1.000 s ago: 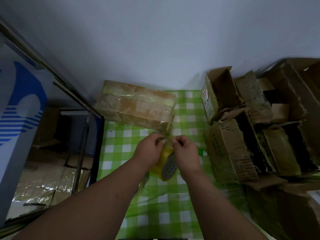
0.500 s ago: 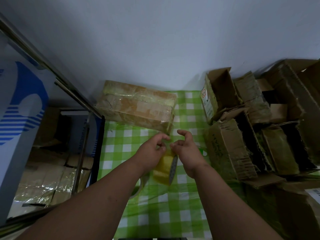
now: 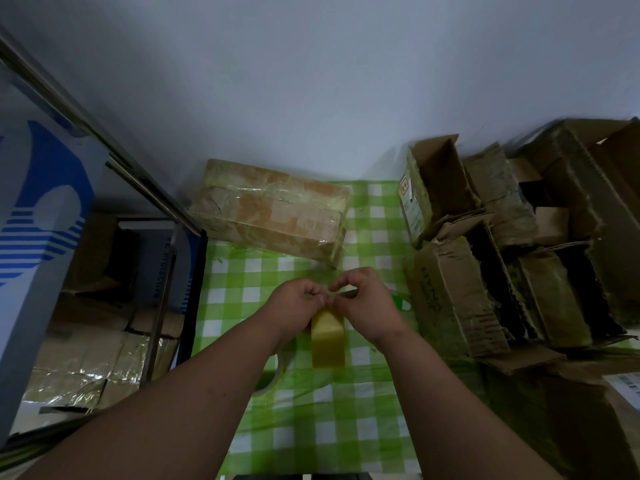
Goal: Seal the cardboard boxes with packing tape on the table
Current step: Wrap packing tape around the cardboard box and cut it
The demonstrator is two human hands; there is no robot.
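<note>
One taped box (image 3: 273,213) lies sealed on the counter (image 3: 242,292); both hands' grips, left hand (image 3: 294,306) and right hand (image 3: 363,303), pinch at the yellow tape roll (image 3: 327,337), while the opened boxes (image 3: 457,278) still wait.

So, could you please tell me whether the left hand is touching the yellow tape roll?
Touching. The head view shows the left hand curled against the top of the yellow tape roll, with no gap between them, fingertips meeting the right hand above it.

You've turned the tape roll (image 3: 328,337) so its yellow band faces up, and your left hand (image 3: 293,308) and right hand (image 3: 363,306) now pinch at its top edge.
</note>
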